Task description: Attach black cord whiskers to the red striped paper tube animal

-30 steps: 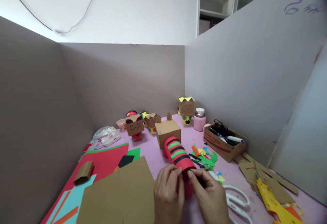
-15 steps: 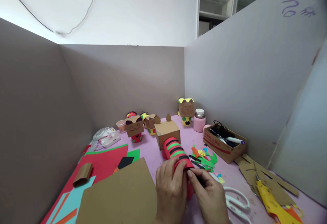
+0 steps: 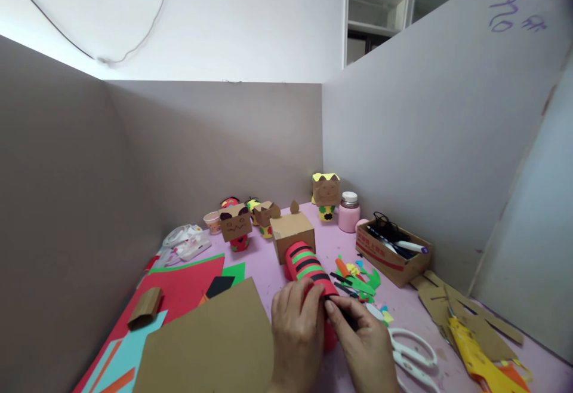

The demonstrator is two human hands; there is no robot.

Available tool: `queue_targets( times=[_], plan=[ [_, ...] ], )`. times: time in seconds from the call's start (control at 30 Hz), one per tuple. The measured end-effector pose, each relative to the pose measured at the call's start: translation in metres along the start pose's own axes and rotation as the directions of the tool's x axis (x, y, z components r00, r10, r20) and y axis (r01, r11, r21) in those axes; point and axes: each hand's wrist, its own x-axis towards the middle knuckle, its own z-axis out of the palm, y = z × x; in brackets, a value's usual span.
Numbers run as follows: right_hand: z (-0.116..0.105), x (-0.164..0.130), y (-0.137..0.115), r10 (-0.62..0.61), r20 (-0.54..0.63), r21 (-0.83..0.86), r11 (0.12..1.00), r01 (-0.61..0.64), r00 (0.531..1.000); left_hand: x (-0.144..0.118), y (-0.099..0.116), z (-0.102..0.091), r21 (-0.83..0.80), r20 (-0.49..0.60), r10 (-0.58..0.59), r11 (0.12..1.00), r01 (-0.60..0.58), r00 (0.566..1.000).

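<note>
A red paper-covered tube (image 3: pixel 308 261) with black and green stripes lies on the table, its far end against a cardboard box head (image 3: pixel 293 230) with two small rounded ears. My left hand (image 3: pixel 296 327) is wrapped over the near part of the tube from the left. My right hand (image 3: pixel 364 342) pinches with thumb and forefinger at the tube's right side, where a thin dark strip shows at the fingertips; most of it is hidden. White-handled scissors (image 3: pixel 414 354) lie just right of this hand. Paper scraps (image 3: pixel 358 279) in green, black and orange are scattered beyond it.
A brown cardboard sheet (image 3: pixel 210 339) and red paper (image 3: pixel 179 288) cover the left side. Finished-looking cardboard animal figures (image 3: pixel 236 226) stand at the back, near a pink jar (image 3: pixel 349 214). To the right are a pen box (image 3: pixel 394 252) and a yellow glue gun (image 3: pixel 474 351). Grey partitions enclose the table.
Both hands and the tube appear slightly further left, along with a small shift of the whole view. The grip looks the same.
</note>
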Motion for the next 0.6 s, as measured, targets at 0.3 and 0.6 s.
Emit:
queue_targets(
  times=[0.3, 0.6],
  plan=[
    [0.0009, 0.0, 0.0025, -0.016, 0.03, 0.016, 1.0, 0.015, 0.999, -0.0023, -0.0023, 0.0039, -0.03, -0.04, -0.007, 1.0, 0.006, 0.999],
    [0.0017, 0.0015, 0.0078, -0.015, 0.029, 0.034, 0.999, 0.014, 0.999, -0.0038, -0.0031, 0.0037, -0.047, -0.038, -0.012, 0.999, 0.01, 0.999]
  ],
)
